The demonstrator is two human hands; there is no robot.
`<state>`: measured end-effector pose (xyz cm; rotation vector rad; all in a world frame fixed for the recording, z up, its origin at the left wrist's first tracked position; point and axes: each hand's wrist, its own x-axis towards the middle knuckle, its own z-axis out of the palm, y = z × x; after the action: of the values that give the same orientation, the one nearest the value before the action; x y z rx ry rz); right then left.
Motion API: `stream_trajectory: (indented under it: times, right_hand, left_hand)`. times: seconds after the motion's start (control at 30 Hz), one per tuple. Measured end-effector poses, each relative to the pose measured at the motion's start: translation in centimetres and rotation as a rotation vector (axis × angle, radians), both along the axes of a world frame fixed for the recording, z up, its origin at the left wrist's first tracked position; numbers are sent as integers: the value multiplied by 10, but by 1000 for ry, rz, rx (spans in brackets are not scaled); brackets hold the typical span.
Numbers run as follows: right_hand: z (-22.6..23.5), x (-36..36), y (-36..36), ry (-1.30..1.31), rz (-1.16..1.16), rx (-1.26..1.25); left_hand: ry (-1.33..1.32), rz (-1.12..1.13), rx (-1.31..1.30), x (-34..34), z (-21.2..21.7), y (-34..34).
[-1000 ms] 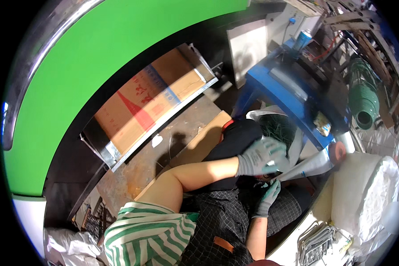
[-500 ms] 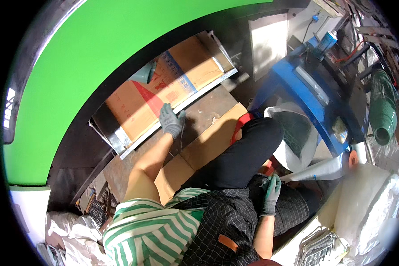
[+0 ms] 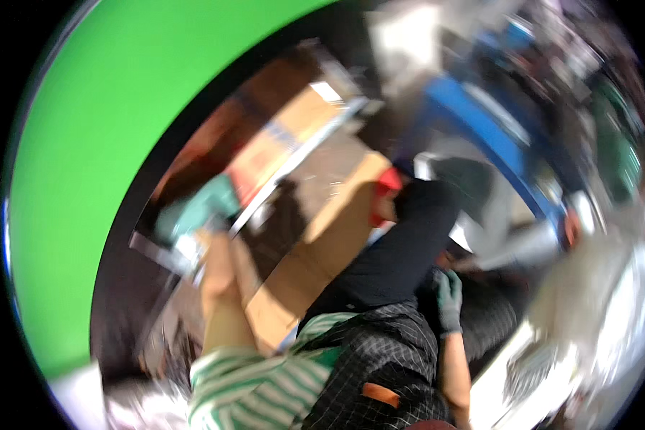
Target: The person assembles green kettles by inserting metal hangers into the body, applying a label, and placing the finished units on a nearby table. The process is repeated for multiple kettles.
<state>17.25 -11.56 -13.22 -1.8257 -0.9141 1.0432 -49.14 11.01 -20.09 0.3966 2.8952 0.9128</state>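
My left hand (image 3: pixel 218 221), in a grey-green glove, is at the near edge of a metal-rimmed tray (image 3: pixel 287 168). A green rounded thing (image 3: pixel 193 204), seemingly a tube or roll, lies against this hand; blur hides the fingers and whether they grip it. Brown cardboard (image 3: pixel 301 115) with red and blue print lines the tray, partly in shadow. My right hand (image 3: pixel 449 301), gloved too, rests by my right thigh with its fingers stretched out and nothing visible in them.
A large green machine cover (image 3: pixel 136 107) curves over the tray on the left. Flat cardboard (image 3: pixel 322 233) lies below the tray, beside my leg. To the right stand a blue frame (image 3: pixel 480 129), a green roll (image 3: pixel 616 154) and clear plastic wrap (image 3: pixel 588 308).
My left hand has moved left and nearer along the tray edge. The green thing, formerly deeper in the tray, now shows at that hand. The whole view has shifted and blurred.
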Motion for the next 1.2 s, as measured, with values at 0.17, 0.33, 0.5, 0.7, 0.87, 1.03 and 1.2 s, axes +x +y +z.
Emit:
stream_trajectory:
  times: [0.17,0.33,0.5,0.7,0.87,1.03,1.2]
  right_hand:
    - [51,-7,35,-354,227,-30]
    - [23,-5,-5,-489,165,-201]
    - [24,-14,-10,-533,168,-125]
    - [56,-10,11,-206,-101,79]
    - [110,-5,35,156,-128,246]
    - [145,26,50,569,-34,475]
    - [260,86,10,1061,4,783]
  left_hand:
    - [-39,-479,171,48,-62,57]
    - [-85,-863,276,174,-17,112]
    - [-194,-1126,409,236,38,113]
    - [-377,-1455,559,314,134,96]
    - [-570,-1771,574,385,210,59]
    - [-727,-2065,447,440,252,20]
    - [-891,-2314,203,484,254,-17]
